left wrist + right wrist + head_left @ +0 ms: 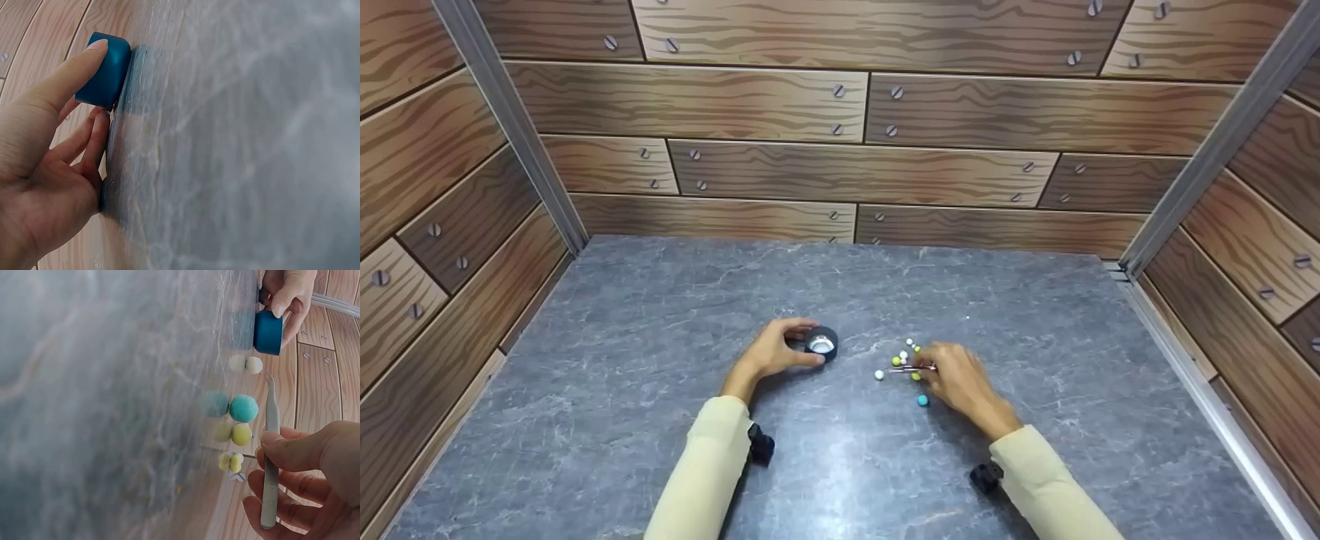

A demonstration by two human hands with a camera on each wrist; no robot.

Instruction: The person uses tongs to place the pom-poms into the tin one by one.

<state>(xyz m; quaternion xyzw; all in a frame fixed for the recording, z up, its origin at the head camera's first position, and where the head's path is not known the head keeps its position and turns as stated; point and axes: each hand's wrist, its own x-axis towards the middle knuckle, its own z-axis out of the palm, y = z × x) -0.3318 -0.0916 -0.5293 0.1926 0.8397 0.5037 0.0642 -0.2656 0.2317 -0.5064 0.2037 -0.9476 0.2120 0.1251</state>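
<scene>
My left hand [769,351] grips a small round teal cup [114,70] standing on the table, thumb on one side and fingers round the other. Seen from above, the cup has a dark rim and a shiny silver inside. My right hand [958,375] pinches a pair of metal tweezers [272,416] with a bent tip that points left toward the cup. Close to the tip, a white pom-pom [879,375] sits apart from the others. A teal pom-pom [922,401] lies nearer to me. Yellow-green pom-poms [241,434] and more white ones lie around the right fingers, which partly hide them.
The grey marbled table [660,450] is glossy and mirrors the pom-poms. Wood-patterned panels [780,109] wall it at the back and both sides. Metal posts [521,131] stand at the back corners. A small black camera [761,445] is on the left wrist.
</scene>
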